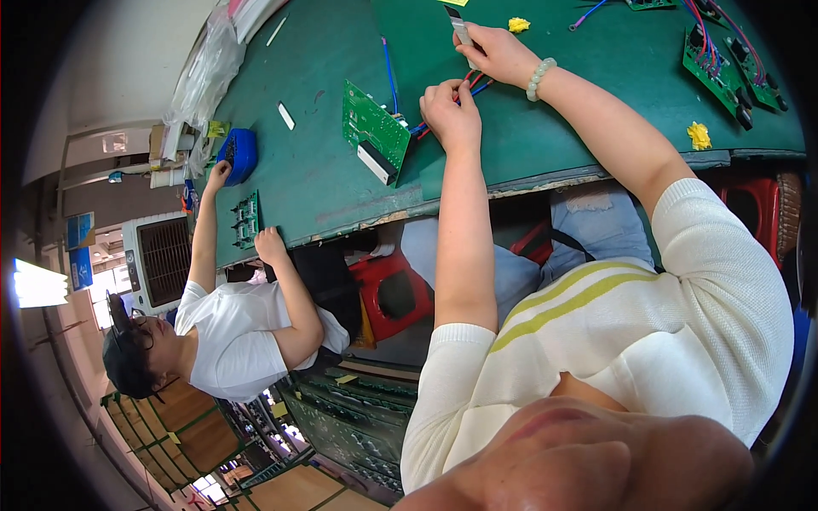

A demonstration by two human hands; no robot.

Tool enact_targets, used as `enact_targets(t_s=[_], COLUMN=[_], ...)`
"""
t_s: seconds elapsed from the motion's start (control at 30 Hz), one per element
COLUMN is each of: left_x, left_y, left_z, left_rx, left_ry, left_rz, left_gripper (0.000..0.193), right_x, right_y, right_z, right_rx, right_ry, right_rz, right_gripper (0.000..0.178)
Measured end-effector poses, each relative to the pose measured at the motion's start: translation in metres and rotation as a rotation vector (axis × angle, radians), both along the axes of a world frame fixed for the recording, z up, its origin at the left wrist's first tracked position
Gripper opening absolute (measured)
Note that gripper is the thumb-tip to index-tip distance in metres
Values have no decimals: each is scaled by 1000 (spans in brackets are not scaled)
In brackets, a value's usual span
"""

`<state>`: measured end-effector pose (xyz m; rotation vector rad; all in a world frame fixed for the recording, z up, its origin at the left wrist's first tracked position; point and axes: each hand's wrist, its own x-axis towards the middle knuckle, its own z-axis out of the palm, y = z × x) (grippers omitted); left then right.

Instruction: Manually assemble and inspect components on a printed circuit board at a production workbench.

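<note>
My left hand (452,115) is closed in a pinch on the red and blue wires (474,88) that come off a green circuit board (375,128). The board stands tilted on the green tabletop just left of this hand, with a white and black block at its lower edge. Just beyond, my right hand (503,55), with a beaded bracelet (540,78) at the wrist, grips a flat pale strip with a dark end (460,27). What kind of thing the strip is, I cannot make out. My fingers partly hide the wire ends.
More wired circuit boards (716,77) lie at the right. Crumpled yellow bits (699,135), a loose blue wire (588,14) and a white strip (285,116) are on the green table (315,187). At left, a co-worker (247,332) reaches to a blue bin (241,155) near another board (246,220).
</note>
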<state>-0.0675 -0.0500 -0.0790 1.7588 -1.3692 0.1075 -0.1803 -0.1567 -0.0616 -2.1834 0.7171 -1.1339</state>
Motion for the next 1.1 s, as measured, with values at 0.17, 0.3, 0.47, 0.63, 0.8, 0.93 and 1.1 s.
enact_targets(t_s=[0.17,0.3,0.47,0.63,0.8,0.93,1.1], left_x=[1,-2,-3,-6,-10,-10,-10], left_y=[-2,-4,-5,-7,-8,-7,-7], left_z=[-2,-1,-1,2,4,2,4], left_rx=[-16,10,59,164,201,206,215], left_ry=[-78,-129,-214,-292,-326,-349,-323], left_rz=[18,61,103,151,178,196,177], left_gripper=[7,12,20,25,27,22,28], right_x=[-2,-4,-1,-1,-9,-9,-9], right_y=[-1,-2,5,11,-6,-9,-12], right_z=[-2,-4,1,5,0,-1,-9], right_rx=[133,100,69,201,142,33,139], right_ry=[16,60,-155,95,84,150,-115], right_rz=[-70,-130,-52,59,49,-17,16], right_gripper=[18,21,25,23,19,18,18])
